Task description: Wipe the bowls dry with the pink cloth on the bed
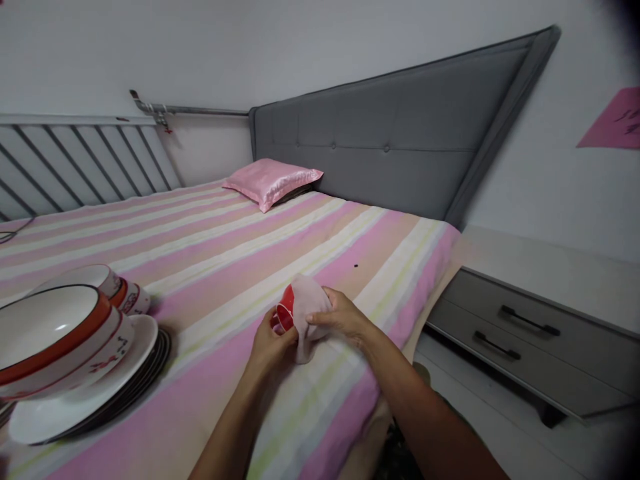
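A small red cup (pixel 285 312) with a pale rim is tilted on its side above the striped bedspread. My left hand (pixel 273 341) is closed around its rim end. The fingers of my right hand (pixel 345 315) press a pale pink cloth (pixel 310 303) over the other end of the cup, hiding much of it. Part of the cloth hangs down between the two hands. To the left, a large white bowl (pixel 55 340) with a red-brown band rests on a stack of plates (pixel 143 337), and smaller patterned bowls (pixel 134 299) stand behind it.
The striped bedspread (pixel 200 280) covers the bed, with a pink satin pillow (pixel 273 179) by the grey headboard (pixel 360 133). A grey drawer cabinet (pixel 530 333) stands beside the bed's right edge. A small black object (pixel 356 266) lies beyond my hands. A radiator (pixel 75 163) lines the left wall.
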Available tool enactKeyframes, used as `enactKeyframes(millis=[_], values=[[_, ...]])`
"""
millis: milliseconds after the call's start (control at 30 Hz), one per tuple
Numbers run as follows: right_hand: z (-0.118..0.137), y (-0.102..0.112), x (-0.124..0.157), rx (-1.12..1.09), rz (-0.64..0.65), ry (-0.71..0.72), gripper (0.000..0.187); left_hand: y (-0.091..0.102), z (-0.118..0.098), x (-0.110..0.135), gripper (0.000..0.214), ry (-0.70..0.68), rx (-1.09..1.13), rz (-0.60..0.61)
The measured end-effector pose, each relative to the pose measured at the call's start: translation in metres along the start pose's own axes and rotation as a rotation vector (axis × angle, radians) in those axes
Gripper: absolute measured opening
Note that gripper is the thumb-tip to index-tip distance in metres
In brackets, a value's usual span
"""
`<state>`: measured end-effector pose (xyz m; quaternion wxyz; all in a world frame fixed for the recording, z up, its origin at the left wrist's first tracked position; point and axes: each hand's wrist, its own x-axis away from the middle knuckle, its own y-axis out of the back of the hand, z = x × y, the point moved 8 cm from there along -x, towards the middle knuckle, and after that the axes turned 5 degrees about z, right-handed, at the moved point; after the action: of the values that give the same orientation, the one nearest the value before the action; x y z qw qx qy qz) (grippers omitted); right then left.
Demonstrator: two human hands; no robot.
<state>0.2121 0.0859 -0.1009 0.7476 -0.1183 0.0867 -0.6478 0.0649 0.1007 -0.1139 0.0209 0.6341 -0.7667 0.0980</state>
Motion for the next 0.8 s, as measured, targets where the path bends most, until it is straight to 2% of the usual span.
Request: enactKeyframes(millis=[167, 300, 533, 700, 800], values=[[0.001, 0.005, -0.002, 0.072, -0.067, 0.028, 0.052, 0.003, -0.001, -0.003, 0.054, -0.079, -0.115, 0.067], [0.000, 0.006, -0.003, 0.076, -0.105, 0.060, 0.049, 0.007, -0.001, -0.007, 0.062, -0.160, -0.219, 0.070], [0.000, 0.007, -0.004, 0.038, -0.113, 0.101, 0.051, 0.006, -0.023, 0.002, 0.081, -0.344, -0.275, 0.056], [-0.001, 0.008, -0.005, 0.024, -0.116, 0.112, 0.053, 0.006, -0.031, 0.008, 0.084, -0.472, -0.471, 0.099], [-0.004, 0.009, -0.005, 0.020, -0.115, 0.113, 0.053, 0.003, -0.036, 0.012, 0.080, -0.597, -0.606, 0.143]])
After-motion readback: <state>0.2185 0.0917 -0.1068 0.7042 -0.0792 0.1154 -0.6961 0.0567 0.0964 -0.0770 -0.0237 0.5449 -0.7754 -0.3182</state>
